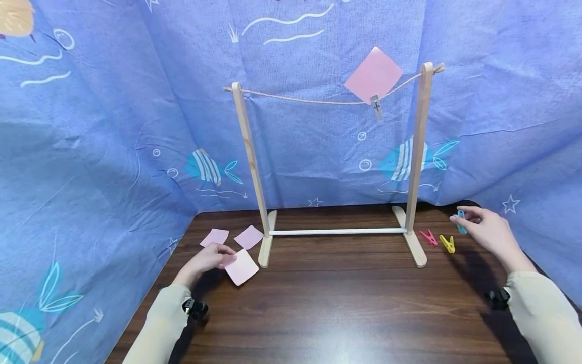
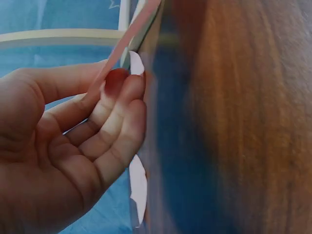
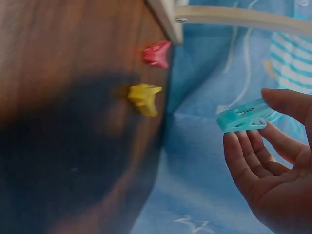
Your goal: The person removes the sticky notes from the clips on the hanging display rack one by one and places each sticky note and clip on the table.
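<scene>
Between thumb and fingers, my left hand point(image 1: 210, 260) pinches a pink square of paper point(image 1: 242, 268) by its edge, raised over the table; in the left wrist view the paper point(image 2: 134, 30) is seen nearly edge-on. Two more pink paper squares lie behind that hand, one point(image 1: 215, 237) further left and another point(image 1: 248, 237) by the rack's foot. On the right, my right hand point(image 1: 490, 231) holds a teal clothespin point(image 1: 461, 221) above the table, gripped between thumb and fingers in the right wrist view point(image 3: 241, 117). A red clothespin point(image 1: 429, 237) and a yellow clothespin point(image 1: 447, 243) lie left of it.
A wooden rack point(image 1: 249, 146) stands at the back with a string point(image 1: 309, 101) between its posts. A grey clothespin point(image 1: 376, 107) on the string's right part holds a pink paper square point(image 1: 375, 75). A white bar point(image 1: 336, 231) joins the feet. Blue printed cloth point(image 1: 318, 167) hangs behind.
</scene>
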`<control>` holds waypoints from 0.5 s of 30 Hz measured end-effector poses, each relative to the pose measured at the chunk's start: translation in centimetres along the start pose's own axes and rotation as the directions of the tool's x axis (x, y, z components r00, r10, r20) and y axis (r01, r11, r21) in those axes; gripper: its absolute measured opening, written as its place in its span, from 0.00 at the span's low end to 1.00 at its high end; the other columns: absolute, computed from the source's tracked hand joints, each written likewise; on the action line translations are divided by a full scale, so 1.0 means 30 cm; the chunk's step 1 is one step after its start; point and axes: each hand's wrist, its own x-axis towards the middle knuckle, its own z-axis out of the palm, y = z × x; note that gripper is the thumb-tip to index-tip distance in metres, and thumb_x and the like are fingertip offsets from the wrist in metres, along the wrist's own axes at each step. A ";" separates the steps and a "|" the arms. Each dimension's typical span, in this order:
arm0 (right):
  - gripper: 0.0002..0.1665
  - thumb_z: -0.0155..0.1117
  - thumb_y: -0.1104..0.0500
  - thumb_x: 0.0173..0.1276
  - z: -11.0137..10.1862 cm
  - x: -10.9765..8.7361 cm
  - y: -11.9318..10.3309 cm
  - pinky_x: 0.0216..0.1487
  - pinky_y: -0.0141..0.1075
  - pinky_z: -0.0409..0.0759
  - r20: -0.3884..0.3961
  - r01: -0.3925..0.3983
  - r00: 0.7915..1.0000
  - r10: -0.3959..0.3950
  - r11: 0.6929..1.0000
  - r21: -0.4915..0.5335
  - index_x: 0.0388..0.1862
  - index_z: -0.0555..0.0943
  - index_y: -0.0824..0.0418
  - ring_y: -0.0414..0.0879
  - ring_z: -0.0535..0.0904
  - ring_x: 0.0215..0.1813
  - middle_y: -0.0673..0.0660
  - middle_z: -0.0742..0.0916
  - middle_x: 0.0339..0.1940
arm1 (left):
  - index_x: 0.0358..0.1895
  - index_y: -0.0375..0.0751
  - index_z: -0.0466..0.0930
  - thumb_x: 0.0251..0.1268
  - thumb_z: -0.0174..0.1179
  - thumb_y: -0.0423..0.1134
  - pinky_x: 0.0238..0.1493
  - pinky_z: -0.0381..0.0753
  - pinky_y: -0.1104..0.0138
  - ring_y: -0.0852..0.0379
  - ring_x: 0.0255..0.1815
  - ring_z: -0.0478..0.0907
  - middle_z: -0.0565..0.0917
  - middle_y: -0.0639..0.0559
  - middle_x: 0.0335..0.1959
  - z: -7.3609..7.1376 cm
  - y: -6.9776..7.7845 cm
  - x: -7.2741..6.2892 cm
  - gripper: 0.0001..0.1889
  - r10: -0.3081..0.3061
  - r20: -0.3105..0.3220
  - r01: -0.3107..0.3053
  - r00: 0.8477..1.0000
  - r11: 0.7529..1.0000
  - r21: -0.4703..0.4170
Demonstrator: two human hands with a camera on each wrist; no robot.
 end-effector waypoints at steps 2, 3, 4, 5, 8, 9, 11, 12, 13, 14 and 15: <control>0.34 0.61 0.45 0.75 0.015 -0.004 0.032 0.37 0.49 0.74 0.021 -0.002 1.000 0.002 1.000 -0.015 0.64 0.74 0.73 0.69 0.80 0.47 0.74 0.85 0.45 | 0.44 0.21 0.83 0.67 0.61 0.32 0.33 0.81 0.65 0.60 0.29 0.77 0.85 0.48 0.32 0.011 -0.010 -0.003 0.13 -0.014 0.016 0.014 1.000 1.000 0.015; 0.33 0.61 0.46 0.75 0.021 -0.006 0.049 0.36 0.47 0.74 0.031 -0.003 1.000 0.003 1.000 -0.025 0.63 0.74 0.74 0.69 0.81 0.46 0.74 0.85 0.45 | 0.44 0.21 0.83 0.67 0.62 0.33 0.33 0.81 0.65 0.60 0.29 0.77 0.85 0.48 0.31 0.017 -0.010 -0.006 0.13 -0.025 0.023 0.025 0.999 1.000 0.015; 0.33 0.62 0.48 0.74 0.027 -0.008 0.065 0.36 0.47 0.75 0.042 -0.002 0.999 0.004 0.999 -0.033 0.62 0.74 0.75 0.69 0.81 0.46 0.75 0.85 0.45 | 0.44 0.22 0.83 0.66 0.63 0.34 0.33 0.81 0.64 0.60 0.29 0.77 0.85 0.49 0.30 0.023 -0.013 -0.007 0.13 -0.033 0.029 0.032 0.999 0.999 0.013; 0.32 0.62 0.49 0.74 0.033 -0.009 0.081 0.36 0.47 0.75 0.059 -0.004 0.998 0.006 0.999 -0.039 0.62 0.73 0.76 0.69 0.81 0.46 0.75 0.85 0.45 | 0.43 0.22 0.84 0.66 0.63 0.34 0.32 0.80 0.64 0.60 0.28 0.77 0.85 0.50 0.30 0.029 -0.016 -0.007 0.13 -0.034 0.034 0.034 0.999 0.999 0.015; 0.34 0.61 0.50 0.74 0.042 -0.014 0.121 0.41 0.55 0.77 0.131 -0.030 0.991 0.037 0.998 -0.049 0.62 0.72 0.79 0.72 0.78 0.49 0.80 0.81 0.50 | 0.42 0.22 0.84 0.65 0.63 0.33 0.31 0.80 0.64 0.60 0.26 0.76 0.84 0.51 0.27 0.042 -0.021 -0.004 0.13 -0.037 0.039 0.037 0.999 0.999 0.006; 0.35 0.60 0.51 0.74 0.044 -0.016 0.133 0.42 0.58 0.78 0.157 -0.048 0.986 0.055 0.998 -0.047 0.63 0.71 0.80 0.72 0.79 0.48 0.80 0.81 0.51 | 0.42 0.22 0.84 0.64 0.63 0.33 0.31 0.80 0.64 0.60 0.26 0.76 0.84 0.51 0.27 0.045 -0.022 0.000 0.12 -0.038 0.036 0.038 0.999 0.999 0.005; 0.36 0.59 0.50 0.75 0.045 -0.018 0.154 0.42 0.58 0.79 0.207 -0.089 0.974 0.095 0.995 -0.039 0.63 0.68 0.82 0.68 0.82 0.45 0.82 0.80 0.52 | 0.41 0.23 0.85 0.64 0.63 0.32 0.30 0.79 0.65 0.60 0.25 0.76 0.83 0.52 0.26 0.051 -0.025 0.009 0.11 -0.039 0.026 0.039 0.999 0.999 0.006; 0.37 0.59 0.50 0.75 0.045 -0.019 0.162 0.41 0.55 0.80 0.227 -0.110 0.967 0.115 0.993 -0.033 0.63 0.68 0.83 0.65 0.83 0.42 0.82 0.80 0.52 | 0.41 0.23 0.85 0.64 0.63 0.32 0.30 0.79 0.66 0.60 0.25 0.76 0.83 0.52 0.25 0.055 -0.025 0.015 0.11 -0.040 0.020 0.040 0.999 0.999 0.005; 0.38 0.59 0.50 0.74 0.046 -0.020 0.170 0.40 0.52 0.81 0.245 -0.130 0.960 0.134 0.991 -0.029 0.64 0.67 0.84 0.61 0.85 0.40 0.81 0.80 0.51 | 0.40 0.23 0.85 0.64 0.63 0.32 0.30 0.79 0.66 0.60 0.25 0.76 0.83 0.52 0.25 0.056 -0.025 0.020 0.11 -0.036 0.015 0.036 0.999 0.999 0.007; 0.39 0.59 0.50 0.74 0.047 -0.020 0.177 0.38 0.50 0.82 0.262 -0.154 0.953 0.154 0.988 -0.020 0.63 0.66 0.85 0.57 0.86 0.37 0.82 0.80 0.51 | 0.40 0.24 0.85 0.64 0.63 0.32 0.30 0.79 0.66 0.61 0.25 0.76 0.83 0.53 0.25 0.059 -0.025 0.025 0.11 -0.036 0.012 0.036 0.999 0.999 0.005; 0.40 0.60 0.50 0.73 0.049 -0.019 0.183 0.37 0.47 0.83 0.274 -0.179 0.946 0.175 0.984 -0.011 0.63 0.66 0.85 0.54 0.86 0.34 0.82 0.80 0.51 | 0.40 0.24 0.85 0.64 0.63 0.32 0.29 0.78 0.67 0.61 0.25 0.76 0.83 0.53 0.25 0.062 -0.025 0.029 0.11 -0.038 0.008 0.038 0.999 0.999 -0.001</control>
